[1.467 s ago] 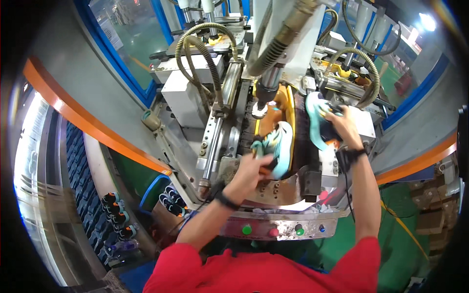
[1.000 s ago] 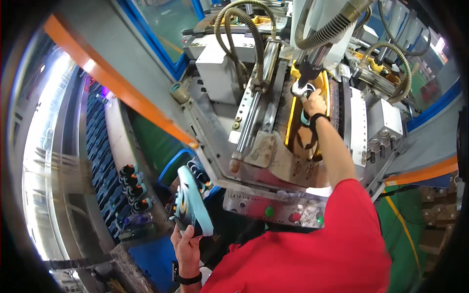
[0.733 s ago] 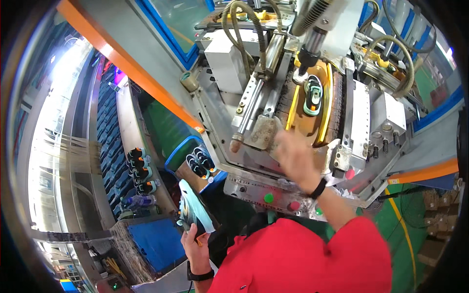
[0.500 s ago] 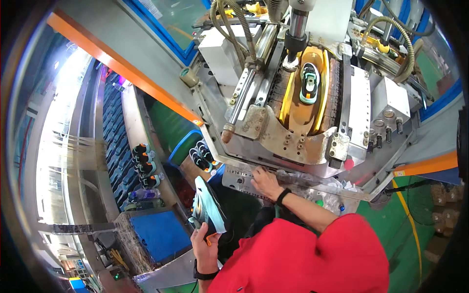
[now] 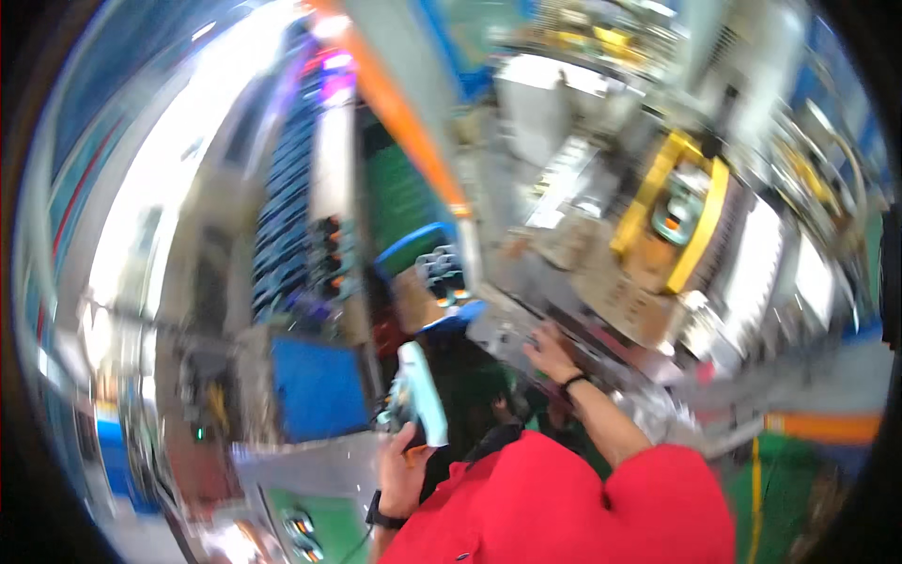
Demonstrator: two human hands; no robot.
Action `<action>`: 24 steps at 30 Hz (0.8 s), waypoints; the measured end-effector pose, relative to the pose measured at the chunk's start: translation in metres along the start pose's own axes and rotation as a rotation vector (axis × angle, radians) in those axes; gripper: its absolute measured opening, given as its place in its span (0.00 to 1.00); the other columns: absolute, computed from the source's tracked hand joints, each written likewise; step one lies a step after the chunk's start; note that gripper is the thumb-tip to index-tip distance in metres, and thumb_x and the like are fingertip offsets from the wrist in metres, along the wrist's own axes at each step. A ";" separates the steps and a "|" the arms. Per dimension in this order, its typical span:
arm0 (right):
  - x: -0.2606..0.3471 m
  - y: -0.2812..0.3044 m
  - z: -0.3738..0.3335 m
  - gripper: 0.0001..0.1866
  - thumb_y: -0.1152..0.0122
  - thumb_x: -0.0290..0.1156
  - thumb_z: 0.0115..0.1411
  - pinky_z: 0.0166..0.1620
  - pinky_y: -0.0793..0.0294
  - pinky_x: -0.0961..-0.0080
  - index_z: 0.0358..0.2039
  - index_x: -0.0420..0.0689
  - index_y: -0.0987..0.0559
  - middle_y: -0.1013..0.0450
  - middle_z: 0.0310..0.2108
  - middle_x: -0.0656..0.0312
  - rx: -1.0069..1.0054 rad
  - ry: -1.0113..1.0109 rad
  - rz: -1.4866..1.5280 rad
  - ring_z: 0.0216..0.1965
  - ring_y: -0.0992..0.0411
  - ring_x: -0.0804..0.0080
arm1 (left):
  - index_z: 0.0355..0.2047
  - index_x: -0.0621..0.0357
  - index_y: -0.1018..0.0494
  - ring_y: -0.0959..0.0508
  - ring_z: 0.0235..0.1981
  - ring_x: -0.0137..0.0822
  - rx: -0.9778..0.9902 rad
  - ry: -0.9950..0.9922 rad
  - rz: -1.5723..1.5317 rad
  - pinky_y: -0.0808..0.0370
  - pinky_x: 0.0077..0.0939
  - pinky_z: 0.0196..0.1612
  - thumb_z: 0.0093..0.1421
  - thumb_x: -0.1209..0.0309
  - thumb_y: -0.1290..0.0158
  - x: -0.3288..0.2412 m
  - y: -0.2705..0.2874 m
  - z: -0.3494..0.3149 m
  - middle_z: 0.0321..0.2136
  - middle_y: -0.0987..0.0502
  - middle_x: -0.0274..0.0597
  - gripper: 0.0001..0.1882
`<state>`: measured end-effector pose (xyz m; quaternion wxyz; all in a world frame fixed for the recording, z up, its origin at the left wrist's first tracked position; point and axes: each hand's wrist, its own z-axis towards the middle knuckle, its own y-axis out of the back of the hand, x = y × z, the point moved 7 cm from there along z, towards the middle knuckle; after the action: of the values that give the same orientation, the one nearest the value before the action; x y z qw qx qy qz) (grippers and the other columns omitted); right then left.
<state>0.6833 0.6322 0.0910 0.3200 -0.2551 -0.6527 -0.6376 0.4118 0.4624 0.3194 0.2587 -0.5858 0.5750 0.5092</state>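
My left hand, low in the view, is closed around the heel end of a sneaker. The sneaker has a pale mint sole and a dark upper with orange touches, and its toe points up. My right hand rests at a grey control panel on the machine's front edge. Its fingers look apart, with nothing visible in them, though motion smears them. Inside the press machine, another mint-and-black sneaker lies between two yellow bars. The whole picture is blurred.
To the left runs a conveyor with dark ridges, and several shoes stand in a row beside it. A pair of shoes sits near a blue-rimmed bin. A blue pad lies nearer. An orange beam rises beside the machine.
The view has swung left, shifting the machine right in the picture. The yellow bars now stand out higher around the shoe in the press. My left hand still holds its sneaker; my right stays at the panel.
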 end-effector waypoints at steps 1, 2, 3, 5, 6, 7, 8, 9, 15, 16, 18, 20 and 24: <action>-0.005 -0.002 0.001 0.19 0.37 0.44 0.53 0.47 0.28 0.55 0.42 0.49 0.24 0.30 0.48 0.52 -0.033 0.001 -0.008 0.48 0.30 0.49 | 0.42 0.62 0.25 0.19 0.37 0.36 -0.036 0.200 -0.515 0.22 0.30 0.40 0.62 0.71 0.45 0.020 -0.004 0.002 0.36 0.21 0.38 0.10; -0.007 -0.004 0.002 0.18 0.35 0.40 0.51 0.48 0.29 0.54 0.42 0.47 0.23 0.29 0.46 0.49 -0.073 0.110 0.046 0.48 0.31 0.47 | 0.41 0.63 0.25 0.19 0.36 0.34 -0.039 0.224 -0.506 0.22 0.29 0.39 0.61 0.70 0.44 0.042 0.001 0.004 0.36 0.21 0.38 0.11; -0.006 -0.003 0.000 0.18 0.34 0.36 0.50 0.48 0.29 0.55 0.41 0.44 0.24 0.29 0.44 0.47 -0.101 0.100 0.002 0.47 0.31 0.46 | 0.40 0.63 0.25 0.19 0.35 0.33 -0.047 0.251 -0.504 0.22 0.29 0.38 0.61 0.69 0.43 0.064 0.008 0.005 0.36 0.21 0.38 0.11; -0.004 0.002 0.003 0.17 0.35 0.34 0.50 0.45 0.30 0.55 0.39 0.41 0.25 0.31 0.40 0.48 -0.026 0.114 0.005 0.44 0.31 0.46 | 0.38 0.64 0.24 0.20 0.34 0.33 -0.115 0.367 -0.702 0.22 0.28 0.36 0.61 0.68 0.42 0.087 0.013 0.000 0.35 0.21 0.40 0.11; -0.008 0.002 0.001 0.15 0.37 0.31 0.51 0.44 0.31 0.56 0.38 0.41 0.26 0.32 0.38 0.49 -0.030 0.071 -0.063 0.42 0.31 0.47 | 0.39 0.64 0.24 0.20 0.33 0.34 -0.138 0.369 -0.702 0.22 0.28 0.35 0.60 0.68 0.41 0.101 0.024 -0.002 0.36 0.22 0.41 0.12; -0.006 0.000 0.005 0.13 0.38 0.29 0.50 0.45 0.31 0.58 0.37 0.40 0.26 0.33 0.38 0.50 0.025 0.064 -0.076 0.41 0.31 0.49 | 0.40 0.65 0.24 0.20 0.31 0.36 -0.200 0.431 -0.833 0.23 0.29 0.34 0.59 0.69 0.40 0.131 0.030 -0.006 0.35 0.22 0.42 0.13; -0.013 -0.001 0.006 0.13 0.38 0.28 0.49 0.46 0.31 0.59 0.36 0.39 0.26 0.33 0.37 0.51 0.010 0.014 -0.047 0.41 0.32 0.50 | 0.41 0.66 0.25 0.21 0.31 0.36 -0.255 0.467 -0.837 0.22 0.30 0.33 0.61 0.71 0.42 0.128 0.045 -0.017 0.34 0.22 0.43 0.12; -0.024 -0.005 0.011 0.13 0.39 0.27 0.49 0.46 0.31 0.61 0.37 0.39 0.26 0.33 0.37 0.53 -0.068 0.073 -0.049 0.41 0.32 0.55 | 0.42 0.66 0.26 0.21 0.30 0.37 -0.293 0.510 -0.836 0.21 0.32 0.33 0.62 0.72 0.44 0.122 0.060 -0.029 0.34 0.23 0.43 0.11; 0.221 0.011 0.085 0.15 0.44 0.22 0.56 0.42 0.28 0.70 0.45 0.36 0.25 0.26 0.41 0.52 -0.077 0.433 0.103 0.37 0.28 0.65 | 0.38 0.70 0.24 0.20 0.27 0.43 -0.669 0.501 -0.972 0.21 0.37 0.28 0.56 0.70 0.39 0.252 0.173 -0.069 0.33 0.22 0.48 0.14; 0.283 0.011 0.097 0.14 0.44 0.22 0.57 0.43 0.28 0.70 0.45 0.36 0.25 0.26 0.42 0.53 -0.035 0.567 0.179 0.39 0.27 0.65 | 0.38 0.70 0.24 0.20 0.26 0.43 -0.739 0.493 -1.028 0.21 0.37 0.27 0.56 0.70 0.38 0.269 0.194 -0.070 0.32 0.21 0.48 0.15; 0.421 0.006 0.098 0.14 0.45 0.20 0.58 0.45 0.28 0.70 0.46 0.37 0.25 0.25 0.43 0.54 -0.007 0.832 0.193 0.42 0.27 0.64 | 0.36 0.68 0.23 0.20 0.24 0.42 -0.865 0.498 -1.016 0.20 0.38 0.28 0.55 0.69 0.38 0.339 0.239 -0.069 0.30 0.20 0.48 0.14; 0.558 -0.003 0.070 0.16 0.44 0.18 0.56 0.47 0.28 0.70 0.46 0.37 0.25 0.25 0.44 0.55 -0.040 1.103 0.105 0.44 0.26 0.63 | 0.36 0.65 0.22 0.20 0.25 0.42 -1.010 0.452 -1.040 0.20 0.39 0.28 0.54 0.71 0.39 0.362 0.292 -0.069 0.30 0.20 0.47 0.12; 0.783 -0.069 0.001 0.22 0.40 0.14 0.50 0.54 0.32 0.66 0.49 0.39 0.24 0.26 0.48 0.53 -0.111 1.667 -0.113 0.50 0.28 0.55 | 0.38 0.67 0.24 0.21 0.23 0.43 -1.227 0.375 -1.099 0.22 0.41 0.25 0.53 0.72 0.40 0.436 0.397 -0.080 0.30 0.20 0.49 0.14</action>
<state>0.1117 0.5709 0.6269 0.6524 0.3178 -0.1818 -0.6636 -0.0147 0.1312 0.0691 0.0060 -0.8937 -0.1369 0.4273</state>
